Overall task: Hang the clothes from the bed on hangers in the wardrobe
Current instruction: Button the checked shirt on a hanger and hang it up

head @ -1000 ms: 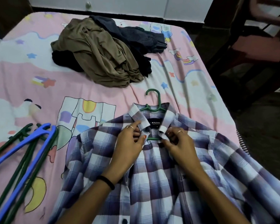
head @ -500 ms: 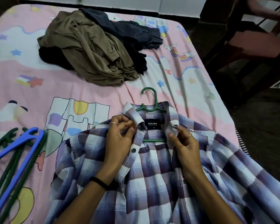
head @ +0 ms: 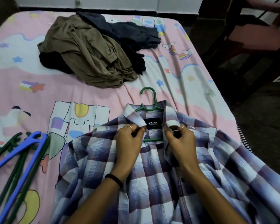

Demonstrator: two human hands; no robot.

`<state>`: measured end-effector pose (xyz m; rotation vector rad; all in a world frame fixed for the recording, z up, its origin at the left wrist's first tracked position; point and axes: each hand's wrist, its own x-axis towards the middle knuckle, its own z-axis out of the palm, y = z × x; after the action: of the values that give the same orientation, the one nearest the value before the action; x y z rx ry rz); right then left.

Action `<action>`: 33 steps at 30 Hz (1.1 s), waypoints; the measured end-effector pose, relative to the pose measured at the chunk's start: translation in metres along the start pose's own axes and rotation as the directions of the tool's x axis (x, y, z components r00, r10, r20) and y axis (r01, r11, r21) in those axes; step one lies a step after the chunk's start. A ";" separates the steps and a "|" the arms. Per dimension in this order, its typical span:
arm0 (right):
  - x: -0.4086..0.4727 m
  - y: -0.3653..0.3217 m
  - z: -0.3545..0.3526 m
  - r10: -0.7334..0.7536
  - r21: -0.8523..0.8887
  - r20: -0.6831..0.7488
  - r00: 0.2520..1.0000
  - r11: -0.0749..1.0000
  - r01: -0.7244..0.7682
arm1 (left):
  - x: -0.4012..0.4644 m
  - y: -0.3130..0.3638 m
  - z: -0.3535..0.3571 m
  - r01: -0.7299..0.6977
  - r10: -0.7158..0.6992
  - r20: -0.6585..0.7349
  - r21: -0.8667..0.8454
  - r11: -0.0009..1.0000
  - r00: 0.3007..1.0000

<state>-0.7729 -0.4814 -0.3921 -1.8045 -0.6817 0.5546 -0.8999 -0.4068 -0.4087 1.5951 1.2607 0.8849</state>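
Plaid shirt [head: 152, 183] on green hanger [head: 149, 104], both hands' fingers [head: 137, 129] pinching collar edges

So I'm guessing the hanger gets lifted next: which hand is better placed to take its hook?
Probably the right hand. Both hands pinch the plaid shirt at the collar, but the green hanger's hook lies slightly nearer the right hand; the left hand sits further across.

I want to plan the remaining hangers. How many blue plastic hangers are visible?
1. The blue plastic hanger lies at the bed's left edge, on top of the dark green hangers. More could be hidden outside the view.
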 end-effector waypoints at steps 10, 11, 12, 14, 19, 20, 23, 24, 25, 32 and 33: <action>0.000 -0.013 0.005 0.022 -0.200 0.157 0.987 0.980 0.010 | -0.002 0.009 0.021 0.002 0.026 -0.063 0.409 0.913 0.998; 0.000 -0.012 0.004 0.037 -0.195 0.155 0.987 0.981 -0.006 | -0.003 0.013 0.022 0.031 0.005 -0.084 0.422 0.906 0.996; 0.001 -0.013 0.003 0.054 -0.195 0.152 0.987 0.980 -0.023 | -0.004 0.015 0.023 0.050 -0.006 -0.102 0.433 0.900 0.995; 0.002 -0.013 0.000 0.077 -0.197 0.166 0.983 0.979 -0.044 | -0.003 0.020 0.024 0.068 -0.018 -0.120 0.436 0.897 0.993; -0.002 -0.009 -0.007 0.180 -0.120 0.229 0.957 0.980 -0.155 | -0.007 0.022 0.024 0.042 -0.003 -0.094 0.412 0.910 0.996; -0.003 -0.008 -0.007 0.198 -0.098 0.243 0.950 0.979 -0.179 | -0.009 0.023 0.021 0.040 -0.004 -0.089 0.405 0.914 0.996; -0.001 -0.005 -0.012 0.224 -0.037 0.276 0.935 0.974 -0.222 | -0.013 0.033 0.018 -0.015 0.057 -0.095 0.395 0.918 0.994; 0.001 -0.005 -0.014 0.230 -0.027 0.280 0.932 0.972 -0.231 | -0.015 0.038 0.017 -0.035 0.077 -0.096 0.386 0.922 0.992; 0.004 -0.006 -0.016 0.235 -0.030 0.276 0.932 0.971 -0.237 | -0.017 0.043 0.016 -0.047 0.086 -0.093 0.362 0.931 0.992; 0.007 -0.023 -0.008 0.136 0.039 0.282 0.950 0.987 -0.153 | -0.020 0.044 0.006 0.094 -0.095 0.010 0.023 0.995 0.995; 0.005 -0.026 -0.004 0.114 0.033 0.271 0.956 0.991 -0.127 | -0.020 0.044 0.005 0.110 -0.109 0.019 -0.016 0.994 0.994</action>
<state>-0.7709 -0.4743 -0.3667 -1.7480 -0.7361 0.9037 -0.8855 -0.4312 -0.3697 1.5026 1.3119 0.8086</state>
